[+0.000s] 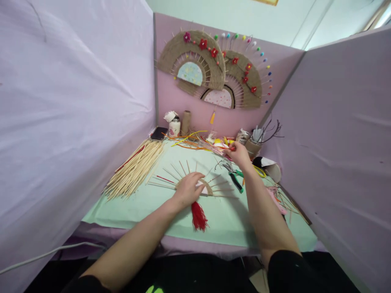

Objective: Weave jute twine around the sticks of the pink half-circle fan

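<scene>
My left hand (189, 188) lies palm down, fingers curled over the middle of a half-made fan of thin sticks (183, 175) that radiate out on the green mat (146, 203). A red tassel (198, 215) hangs from the fan toward me. My right hand (240, 154) reaches to the back of the mat. It is pinched on a thin red strip (227, 148) at a heap of coloured strips (195, 142).
A pile of bamboo sticks (136, 169) lies at the left. Green-handled pliers (236, 178) lie beside my right wrist. A jar (174, 127), a twine spool (185, 122) and a cup of tools (253, 145) stand at the back. Two finished fans (214, 69) hang on the pink wall.
</scene>
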Tool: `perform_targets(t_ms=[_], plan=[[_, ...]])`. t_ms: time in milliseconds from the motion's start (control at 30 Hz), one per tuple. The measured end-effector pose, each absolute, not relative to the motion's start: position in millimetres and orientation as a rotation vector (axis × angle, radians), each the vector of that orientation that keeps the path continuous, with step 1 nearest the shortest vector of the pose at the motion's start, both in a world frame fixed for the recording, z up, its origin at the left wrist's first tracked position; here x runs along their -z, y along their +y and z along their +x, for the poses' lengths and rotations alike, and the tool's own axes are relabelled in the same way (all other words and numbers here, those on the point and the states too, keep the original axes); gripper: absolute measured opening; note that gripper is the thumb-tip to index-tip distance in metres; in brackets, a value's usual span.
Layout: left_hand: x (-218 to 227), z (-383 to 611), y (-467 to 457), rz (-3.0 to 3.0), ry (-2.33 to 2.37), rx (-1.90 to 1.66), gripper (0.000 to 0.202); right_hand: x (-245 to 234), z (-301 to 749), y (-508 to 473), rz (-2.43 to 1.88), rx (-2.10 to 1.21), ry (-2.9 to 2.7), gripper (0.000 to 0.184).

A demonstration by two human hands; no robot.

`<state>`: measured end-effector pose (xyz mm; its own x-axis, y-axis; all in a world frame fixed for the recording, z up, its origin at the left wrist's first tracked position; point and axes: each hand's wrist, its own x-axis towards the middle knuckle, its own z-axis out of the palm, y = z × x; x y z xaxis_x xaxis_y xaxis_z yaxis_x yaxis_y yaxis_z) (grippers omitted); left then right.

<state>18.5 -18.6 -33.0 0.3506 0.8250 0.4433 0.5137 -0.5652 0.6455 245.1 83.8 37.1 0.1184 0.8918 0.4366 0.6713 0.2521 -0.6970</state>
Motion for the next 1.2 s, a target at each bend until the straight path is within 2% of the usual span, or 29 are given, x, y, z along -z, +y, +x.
perform_targets(t_ms=[100,233,367,600,933,1200], plan=[[25,15,-13,1.979,1.190,-1.128,0.029,-12,238,56,-1.168,-0.808,-1.248,0.036],[7,9,3,1.540,1.066,-1.163,0.027,4,216,38,-0.986,-1.078,-1.071,0.042],[-6,7,25,1.273,1.010,-1.193,0.045,5,206,35,-0.891,-1.094,-1.018,0.044],[3,18,39,1.079,0.682,-1.186,0.043,17,195,33,-0.863,-1.206,-1.106,0.043],[14,6,33,1.161,0.430,-1.095,0.056,23,181,24,-0.831,-1.265,-1.212,0.039],[17,6,35,1.151,0.428,-1.110,0.047,22,181,20,-0.811,-1.302,-1.269,0.040]])
